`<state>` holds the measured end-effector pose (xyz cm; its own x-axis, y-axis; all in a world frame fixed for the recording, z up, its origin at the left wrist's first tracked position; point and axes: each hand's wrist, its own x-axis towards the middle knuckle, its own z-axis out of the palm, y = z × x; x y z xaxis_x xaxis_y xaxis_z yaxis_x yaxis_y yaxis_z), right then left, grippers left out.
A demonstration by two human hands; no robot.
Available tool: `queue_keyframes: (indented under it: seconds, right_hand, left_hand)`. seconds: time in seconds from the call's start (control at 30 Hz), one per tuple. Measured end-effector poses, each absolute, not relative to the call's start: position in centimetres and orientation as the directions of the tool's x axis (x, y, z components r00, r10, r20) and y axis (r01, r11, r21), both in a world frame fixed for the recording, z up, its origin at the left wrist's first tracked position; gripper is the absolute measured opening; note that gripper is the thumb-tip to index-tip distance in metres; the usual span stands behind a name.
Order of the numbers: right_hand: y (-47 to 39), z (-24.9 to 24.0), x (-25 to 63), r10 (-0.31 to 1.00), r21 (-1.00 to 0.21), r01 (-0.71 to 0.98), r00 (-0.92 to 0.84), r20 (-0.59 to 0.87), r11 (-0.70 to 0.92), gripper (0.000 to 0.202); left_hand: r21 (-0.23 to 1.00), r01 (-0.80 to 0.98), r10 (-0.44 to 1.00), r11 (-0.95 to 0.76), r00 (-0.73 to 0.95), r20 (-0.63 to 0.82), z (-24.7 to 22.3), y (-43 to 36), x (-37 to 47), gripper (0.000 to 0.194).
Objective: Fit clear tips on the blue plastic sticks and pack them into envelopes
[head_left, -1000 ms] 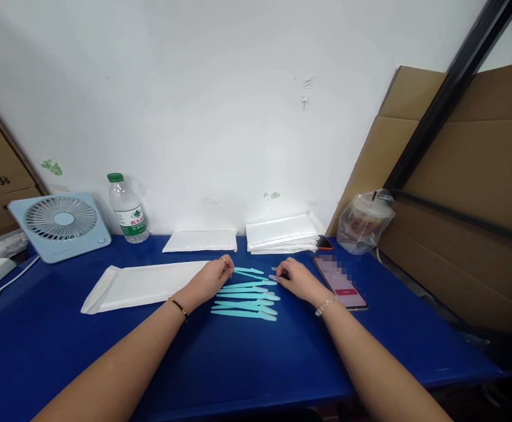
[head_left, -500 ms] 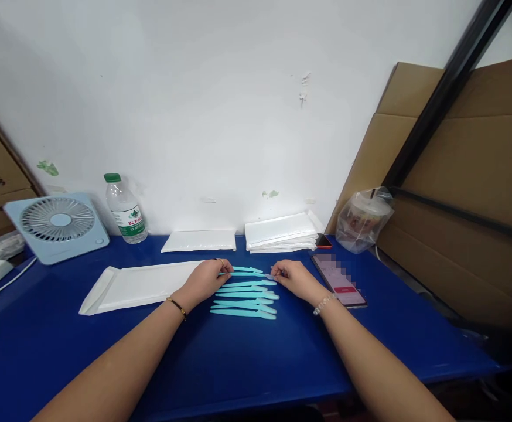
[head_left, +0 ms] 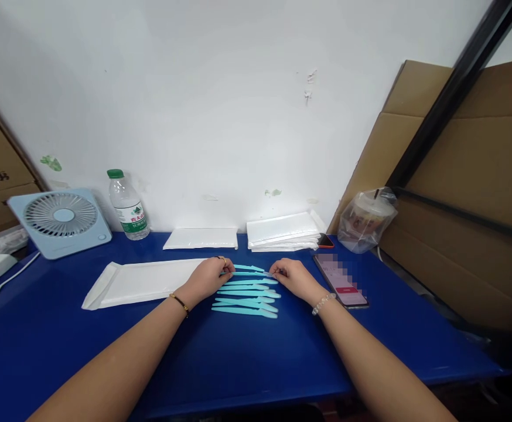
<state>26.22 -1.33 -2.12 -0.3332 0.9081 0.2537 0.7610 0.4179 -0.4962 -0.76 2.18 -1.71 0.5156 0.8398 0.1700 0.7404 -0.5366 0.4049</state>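
Note:
Several slim turquoise sticks with pale tips lie side by side on the blue table. Near the back of the row, one turquoise stick spans the gap between my hands. My left hand pinches its left end, fingers closed. At its pale right end, my right hand has thumb and fingers pressed together on the tip. A long white padded pouch lies flat to the left, its right end partly behind my left hand.
Along the wall stand a blue fan, a water bottle, a single white packet and a stack of white packets. To the right are a phone and a bagged drink cup.
The whole view has shifted slightly. Both hands keep nearly the same pose on the same stick, and nothing on the table has visibly been moved.

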Motion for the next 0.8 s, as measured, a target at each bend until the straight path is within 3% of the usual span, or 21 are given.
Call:
queue_keyframes:
  seconds: [0.33, 0.53, 0.8]
  right_hand:
    - [-1.1, -2.4, 25.8, 0.886, -0.542, 0.701, -0.373, 0.275, 0.464, 0.016]
    - [0.0, -2.5, 28.3, 0.930, -0.495, 0.822, -0.109, 0.350, 0.283, 0.014]
    - [0.2, -3.0, 27.7, 0.937, -0.479, 0.814, -0.218, 0.272, 0.328, 0.015]
  left_hand:
    - [0.399, 0.717, 0.813, -0.572, 0.560, 0.161, -1.3, 1.9, -0.2, 0.018]
    - [0.303, 0.828, 0.875, -0.473, 0.399, 0.274, -1.2, 2.4, -0.9, 0.025]
    - [0.298, 0.875, 0.923, -0.381, 0.339, 0.182, -1.6, 2.9, -0.9, 0.015]
